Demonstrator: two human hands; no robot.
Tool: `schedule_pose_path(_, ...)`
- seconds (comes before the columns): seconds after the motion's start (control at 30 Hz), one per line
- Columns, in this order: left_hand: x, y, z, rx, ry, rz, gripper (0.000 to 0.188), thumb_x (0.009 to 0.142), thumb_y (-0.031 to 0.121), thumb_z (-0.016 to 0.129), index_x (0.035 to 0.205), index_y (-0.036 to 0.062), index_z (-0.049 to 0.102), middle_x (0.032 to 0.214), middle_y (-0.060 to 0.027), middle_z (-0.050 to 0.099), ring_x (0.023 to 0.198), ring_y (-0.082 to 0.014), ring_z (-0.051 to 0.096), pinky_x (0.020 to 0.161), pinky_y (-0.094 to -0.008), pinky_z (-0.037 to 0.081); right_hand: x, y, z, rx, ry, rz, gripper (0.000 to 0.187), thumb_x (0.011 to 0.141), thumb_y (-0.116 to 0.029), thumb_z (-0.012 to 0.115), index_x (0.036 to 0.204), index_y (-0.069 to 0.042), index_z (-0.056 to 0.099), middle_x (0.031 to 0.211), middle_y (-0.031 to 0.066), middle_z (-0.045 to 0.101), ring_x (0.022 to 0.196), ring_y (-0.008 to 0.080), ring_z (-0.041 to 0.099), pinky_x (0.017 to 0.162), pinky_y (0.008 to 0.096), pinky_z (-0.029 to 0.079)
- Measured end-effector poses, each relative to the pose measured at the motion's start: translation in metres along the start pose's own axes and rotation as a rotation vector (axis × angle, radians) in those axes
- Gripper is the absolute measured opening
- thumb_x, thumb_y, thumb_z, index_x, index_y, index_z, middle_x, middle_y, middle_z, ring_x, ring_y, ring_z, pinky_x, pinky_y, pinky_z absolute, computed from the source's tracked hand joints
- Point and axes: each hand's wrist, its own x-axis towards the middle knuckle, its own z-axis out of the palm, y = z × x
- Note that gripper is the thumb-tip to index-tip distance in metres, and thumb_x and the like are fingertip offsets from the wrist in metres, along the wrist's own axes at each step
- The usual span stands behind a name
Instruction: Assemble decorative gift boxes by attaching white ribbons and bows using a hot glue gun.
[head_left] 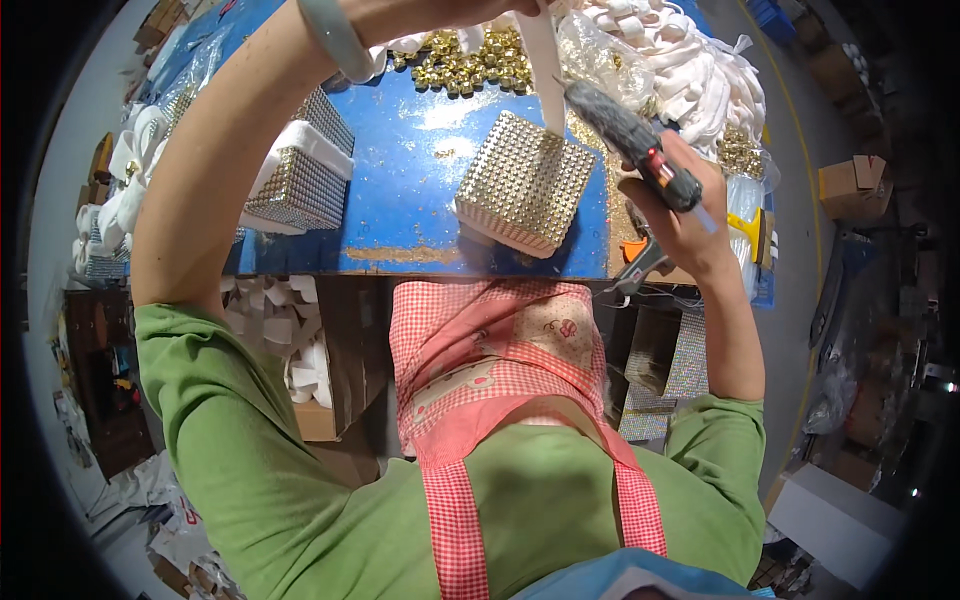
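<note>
1. Right grip: right hand (692, 238) wrapped round the black glue gun (618, 128), clear rod at its rear; nozzle just beside the white strip (545, 75), contact I can't tell from my feed.
2. Left grip: left hand (445, 12) at the upper edge, fingers together on the white strip's upper end, partly cut off.
3. Studded box (525, 175): on the blue counter (390, 135), near its front edge, tilted askew to me; neither hand on it.
4. Doing it well, my judgement: I'd hold the strip taut and untwisted, lay a thin, even bead, keep fingertips off the hot nozzle, avoid drips on the studs.
5. Textures: strip looks soft, matte, fabric-like. Box blocky, rows of shiny gold-silver bumps, pale lower edge.
6. Around: hard, glossy gold pieces (470, 68); limp white bundle (705, 95); crinkly clear plastic (612, 55); white-banded boxes (298, 195) at left.
</note>
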Motion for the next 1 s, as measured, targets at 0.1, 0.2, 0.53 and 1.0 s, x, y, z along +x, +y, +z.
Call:
schedule_pose_path(0.1,0.005,0.005,-0.004,0.05,0.025,0.021,0.011,0.08,0.013,0.064,0.077,0.0023,0.067,0.075,-0.0105,0.066,0.068,-0.0223,0.065,0.059,-0.0332,0.054,0.013,0.001,0.005,-0.086,0.114,-0.062,0.03,0.076,-0.024,0.074,0.091,-0.003,0.058,0.079,0.0111,0.057,0.068,0.0319,0.059,0.057,0.0374,0.045)
schedule_pose_path(0.2,0.006,0.005,-0.003,0.073,0.061,0.048,0.011,0.079,0.013,0.063,0.077,0.0024,0.067,0.073,-0.0107,0.066,0.067,-0.0234,0.066,0.059,-0.0332,0.054,0.02,0.004,0.007,-0.151,0.148,-0.067,0.031,0.076,-0.026,0.075,0.09,-0.003,0.059,0.08,0.011,0.058,0.067,0.0315,0.06,0.055,0.0369,0.046)
schedule_pose_path(0.53,0.005,0.009,-0.004,0.118,0.062,0.038,0.012,0.08,0.012,0.059,0.076,0.0031,0.066,0.068,-0.0107,0.065,0.062,-0.0224,0.066,0.056,-0.0325,0.053,0.012,0.009,0.022,-0.219,0.163,-0.005,0.028,0.079,-0.027,0.072,0.09,-0.004,0.061,0.081,0.011,0.061,0.07,0.0312,0.062,0.057,0.0365,0.048)
schedule_pose_path(1.0,0.003,0.006,0.002,0.136,0.071,0.009,0.01,0.079,0.009,0.059,0.074,0.0027,0.065,0.067,-0.0105,0.064,0.062,-0.0215,0.065,0.056,-0.0321,0.052,-0.011,0.046,0.061,-0.239,0.096,0.127,0.033,0.082,-0.035,0.068,0.093,-0.004,0.062,0.084,0.0121,0.064,0.073,0.0328,0.063,0.06,0.0403,0.049)
